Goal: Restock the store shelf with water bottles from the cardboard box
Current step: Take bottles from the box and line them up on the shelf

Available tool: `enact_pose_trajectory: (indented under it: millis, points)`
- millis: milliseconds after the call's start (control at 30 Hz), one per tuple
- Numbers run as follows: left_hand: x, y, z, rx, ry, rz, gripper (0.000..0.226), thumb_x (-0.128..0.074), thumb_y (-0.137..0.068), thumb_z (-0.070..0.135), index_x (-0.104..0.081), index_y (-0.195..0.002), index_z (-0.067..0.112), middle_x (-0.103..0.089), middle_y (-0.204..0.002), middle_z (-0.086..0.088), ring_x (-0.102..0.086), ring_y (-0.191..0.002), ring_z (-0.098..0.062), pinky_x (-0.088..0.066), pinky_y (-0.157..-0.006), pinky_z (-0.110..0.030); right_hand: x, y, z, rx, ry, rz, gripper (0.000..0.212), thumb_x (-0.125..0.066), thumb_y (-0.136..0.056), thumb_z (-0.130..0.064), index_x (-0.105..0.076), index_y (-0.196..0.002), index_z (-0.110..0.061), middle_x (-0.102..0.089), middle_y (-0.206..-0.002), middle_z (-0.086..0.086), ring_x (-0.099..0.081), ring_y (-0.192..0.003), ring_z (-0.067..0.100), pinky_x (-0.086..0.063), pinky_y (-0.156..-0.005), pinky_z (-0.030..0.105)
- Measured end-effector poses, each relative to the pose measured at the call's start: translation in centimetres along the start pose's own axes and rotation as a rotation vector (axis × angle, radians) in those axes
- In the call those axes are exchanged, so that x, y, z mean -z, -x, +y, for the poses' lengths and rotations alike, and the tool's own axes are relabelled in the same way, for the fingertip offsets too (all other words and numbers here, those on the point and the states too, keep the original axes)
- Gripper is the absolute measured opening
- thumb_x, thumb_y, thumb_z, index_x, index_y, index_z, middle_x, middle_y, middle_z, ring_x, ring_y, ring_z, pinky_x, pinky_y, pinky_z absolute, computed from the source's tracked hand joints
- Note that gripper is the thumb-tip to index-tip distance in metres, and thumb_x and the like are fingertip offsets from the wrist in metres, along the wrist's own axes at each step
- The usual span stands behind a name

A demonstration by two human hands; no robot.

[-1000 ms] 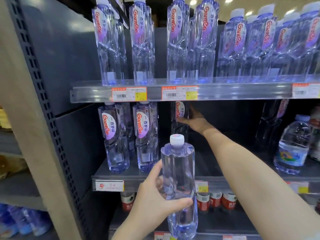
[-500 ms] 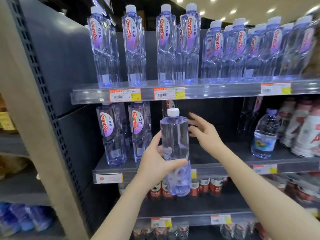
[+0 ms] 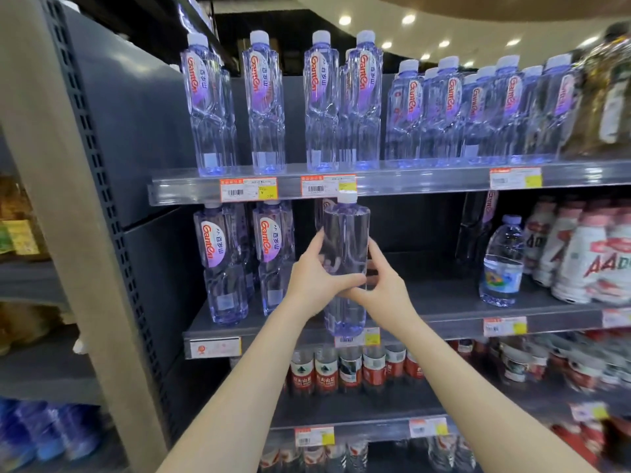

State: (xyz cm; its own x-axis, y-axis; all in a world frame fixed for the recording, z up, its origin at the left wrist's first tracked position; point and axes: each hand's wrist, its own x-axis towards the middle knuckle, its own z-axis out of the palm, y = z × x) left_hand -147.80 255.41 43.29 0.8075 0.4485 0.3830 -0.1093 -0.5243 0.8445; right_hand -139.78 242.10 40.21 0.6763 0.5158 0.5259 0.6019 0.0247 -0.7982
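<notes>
A tall clear water bottle (image 3: 345, 233) with a white cap stands upright in the air in front of the middle shelf (image 3: 444, 319). My left hand (image 3: 316, 278) grips its left side at mid-height. My right hand (image 3: 382, 285) holds its right side, fingers wrapped around the same level. Its label faces away from me. Two like bottles (image 3: 223, 261) with red-lettered labels stand on the middle shelf to the left, and another stands behind the held one, mostly hidden. The cardboard box is out of view.
The top shelf (image 3: 392, 180) carries a full row of the same bottles. A rounder water bottle (image 3: 502, 264) and white drink bottles (image 3: 587, 257) stand at the middle shelf's right. Red-labelled bottles (image 3: 351, 367) fill the shelf below. A grey perforated upright (image 3: 95, 186) bounds the left.
The bottle has risen to the middle shelf's height. My right hand came back from the shelf and closed on the bottle beside my left hand. The view tilted up.
</notes>
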Motion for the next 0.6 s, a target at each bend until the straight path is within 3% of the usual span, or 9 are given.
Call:
enact_pose_trajectory:
  millis: [100,233,300,400,500,600]
  points:
    - [0.4,-0.1,0.0,-0.041,0.026,-0.074,0.096,-0.092,-0.076,0.038,-0.039,-0.155,0.049,-0.073,-0.128,0.017,-0.070,-0.116,-0.003,-0.060,-0.102,-0.040,-0.3,0.7,0.1,0.001,-0.078,0.047,0.091,-0.085,-0.083,-0.024,-0.036,-0.153,-0.055,-0.071,-0.118,-0.014,-0.069,-0.098,0.003,-0.060,-0.086,0.025]
    - [0.9,-0.3,0.1,0.009,0.088,-0.179,0.080,-0.064,-0.091,0.041,-0.028,-0.162,0.050,-0.074,-0.127,0.012,-0.070,-0.118,-0.008,-0.052,-0.111,-0.044,-0.3,1.2,0.2,0.007,-0.145,0.078,0.089,-0.086,-0.082,-0.017,-0.042,-0.150,-0.054,-0.072,-0.114,-0.011,-0.072,-0.098,0.007,-0.062,-0.086,0.030]
    - [1.3,-0.1,-0.3,0.044,0.116,-0.179,0.072,-0.062,-0.095,0.036,-0.034,-0.162,0.037,-0.073,-0.129,0.006,-0.069,-0.119,-0.010,-0.051,-0.112,-0.046,-0.5,1.2,0.4,-0.003,-0.109,0.088,0.093,-0.086,-0.079,-0.022,-0.038,-0.151,-0.058,-0.071,-0.116,-0.008,-0.071,-0.101,0.014,-0.061,-0.092,0.039]
    - [1.9,0.9,-0.9,0.078,0.137,-0.120,0.057,-0.067,-0.101,0.038,-0.045,-0.152,0.025,-0.066,-0.139,0.002,-0.067,-0.120,-0.006,-0.052,-0.112,-0.046,-1.0,1.3,0.4,-0.025,-0.062,0.108,0.098,-0.088,-0.076,-0.031,-0.033,-0.152,-0.062,-0.069,-0.119,-0.008,-0.068,-0.101,0.011,-0.059,-0.092,0.035]
    - [2.5,1.6,-1.6,0.079,0.119,-0.104,0.043,-0.067,-0.101,0.046,-0.055,-0.138,0.026,-0.073,-0.122,0.013,-0.070,-0.112,-0.003,-0.056,-0.107,-0.046,-1.1,1.9,-0.2,-0.025,-0.039,0.076,0.092,-0.088,-0.078,-0.034,-0.033,-0.145,-0.068,-0.071,-0.110,-0.012,-0.065,-0.087,0.005,-0.054,-0.081,0.021]
    - [3.0,1.6,-2.0,0.090,0.059,-0.079,0.026,-0.065,-0.100,0.052,-0.060,-0.118,0.035,-0.076,-0.104,0.015,-0.074,-0.102,-0.005,-0.060,-0.099,-0.045,-1.3,2.1,-0.7,-0.037,-0.044,-0.004,0.078,-0.085,-0.082,-0.032,-0.046,-0.146,-0.057,-0.077,-0.104,-0.016,-0.068,-0.086,0.001,-0.057,-0.078,0.018]
